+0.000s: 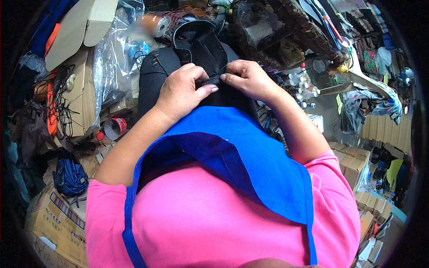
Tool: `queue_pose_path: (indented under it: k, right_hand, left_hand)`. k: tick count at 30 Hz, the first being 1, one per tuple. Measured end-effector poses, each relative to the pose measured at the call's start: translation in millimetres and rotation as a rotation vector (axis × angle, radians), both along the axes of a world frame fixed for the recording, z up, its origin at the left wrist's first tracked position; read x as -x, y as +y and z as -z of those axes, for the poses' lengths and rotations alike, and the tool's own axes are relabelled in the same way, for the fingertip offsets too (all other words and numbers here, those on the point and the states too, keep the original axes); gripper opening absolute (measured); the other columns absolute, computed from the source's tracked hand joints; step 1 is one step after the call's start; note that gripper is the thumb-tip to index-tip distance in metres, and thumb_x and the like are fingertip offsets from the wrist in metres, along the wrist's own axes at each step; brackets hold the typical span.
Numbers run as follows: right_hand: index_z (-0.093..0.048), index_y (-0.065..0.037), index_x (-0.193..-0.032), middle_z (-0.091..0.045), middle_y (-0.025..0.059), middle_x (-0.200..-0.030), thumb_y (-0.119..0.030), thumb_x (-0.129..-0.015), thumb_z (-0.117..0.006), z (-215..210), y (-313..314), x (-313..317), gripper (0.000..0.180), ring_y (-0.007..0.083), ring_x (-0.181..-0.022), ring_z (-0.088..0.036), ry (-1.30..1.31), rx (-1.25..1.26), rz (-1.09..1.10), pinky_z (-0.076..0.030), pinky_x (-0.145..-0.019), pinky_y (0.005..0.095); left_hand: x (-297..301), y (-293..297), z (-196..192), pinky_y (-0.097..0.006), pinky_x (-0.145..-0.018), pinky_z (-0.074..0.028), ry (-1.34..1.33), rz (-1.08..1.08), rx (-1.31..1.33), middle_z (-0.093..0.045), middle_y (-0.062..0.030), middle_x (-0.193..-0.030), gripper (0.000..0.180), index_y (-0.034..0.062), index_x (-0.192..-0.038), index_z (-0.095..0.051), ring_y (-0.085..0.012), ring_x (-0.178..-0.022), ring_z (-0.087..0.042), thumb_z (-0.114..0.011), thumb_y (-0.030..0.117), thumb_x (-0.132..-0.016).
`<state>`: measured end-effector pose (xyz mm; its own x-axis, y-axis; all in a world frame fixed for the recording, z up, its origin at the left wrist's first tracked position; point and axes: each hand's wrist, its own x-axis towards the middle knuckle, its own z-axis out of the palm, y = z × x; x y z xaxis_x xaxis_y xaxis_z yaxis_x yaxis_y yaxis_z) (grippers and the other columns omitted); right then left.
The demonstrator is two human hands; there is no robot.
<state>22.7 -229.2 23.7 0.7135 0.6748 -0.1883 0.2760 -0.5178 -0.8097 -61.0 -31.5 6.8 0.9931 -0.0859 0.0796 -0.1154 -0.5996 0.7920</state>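
A black boot or high shoe lies across my lap, its opening turned away from me. My left hand is closed, thumb and forefinger pinching a black lace at the boot's near part. Just to the right, my right hand pinches the same lacing area between thumb and bent forefinger. The two sets of fingertips almost meet. Thin black cord ends stick out around them. Dark lace against dark boot makes the exact loops hard to tell. Below both hands, a blue apron bunches over my lap.
Cardboard and clear plastic wrap stand at the left, with a red-labelled container lower down. Small bottles cluster right of my right forearm. Stacked cardboard boxes sit farther right. A printed carton is at lower left.
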Motion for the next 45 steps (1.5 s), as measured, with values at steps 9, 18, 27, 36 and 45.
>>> queue_pose_path:
  k: [9,18,27,36,45]
  right_hand:
    - [-0.048,0.003,-0.067,-0.044,0.0184,-0.062,-0.018,-0.08,-0.06,-14,-15,10,0.027,0.0271,-0.059,-0.047,-0.189,0.04,-0.129,-0.039,-0.058,0.0408]
    - [-0.064,0.0,-0.094,-0.057,0.0045,-0.078,-0.017,-0.09,-0.061,-22,-56,25,0.018,0.014,-0.077,-0.054,-0.019,-0.152,0.194,-0.044,-0.072,0.0276]
    - [-0.064,-0.002,-0.108,-0.067,0.0064,-0.096,-0.009,-0.088,-0.059,-12,-38,22,0.021,0.011,-0.092,-0.059,0.135,-0.129,0.233,-0.046,-0.083,0.0264]
    - [-0.064,-0.004,-0.11,-0.069,0.0107,-0.094,-0.011,-0.087,-0.061,-5,-32,23,0.024,0.0126,-0.087,-0.062,0.002,-0.032,0.183,-0.048,-0.08,0.0279]
    - [-0.064,-0.004,-0.11,-0.067,0.0073,-0.093,-0.01,-0.088,-0.06,-8,-31,22,0.023,0.0096,-0.087,-0.06,-0.001,-0.006,0.184,-0.047,-0.079,0.0259]
  left_hand:
    - [-1,-1,-1,-0.034,-0.067,-0.047,0.013,-0.009,-0.036,-0.059,-0.0116,-0.08,0.03,0.0022,-0.083,-0.063,-0.0263,-0.073,-0.06,-0.08,0.019,-0.065]
    - [-4,-3,-1,-0.038,-0.069,-0.048,0.046,0.02,0.006,-0.057,-0.0115,-0.081,0.029,0.0026,-0.08,-0.059,-0.029,-0.077,-0.06,-0.078,0.019,-0.067]
    - [-2,-8,4,-0.04,-0.069,-0.046,-0.006,0.002,-0.067,-0.055,-0.0124,-0.084,0.028,0.0024,-0.083,-0.055,-0.0308,-0.077,-0.057,-0.076,0.016,-0.07]
    - [0,-1,3,-0.033,-0.071,-0.047,0.032,-0.019,0.102,-0.059,-0.0129,-0.084,0.025,0.0017,-0.085,-0.061,-0.0257,-0.077,-0.06,-0.077,0.011,-0.067]
    - [-1,-12,5,-0.036,-0.067,-0.045,-0.064,-0.041,0.056,-0.054,-0.0134,-0.078,0.022,0.0003,-0.08,-0.054,-0.0294,-0.074,-0.057,-0.073,0.007,-0.07]
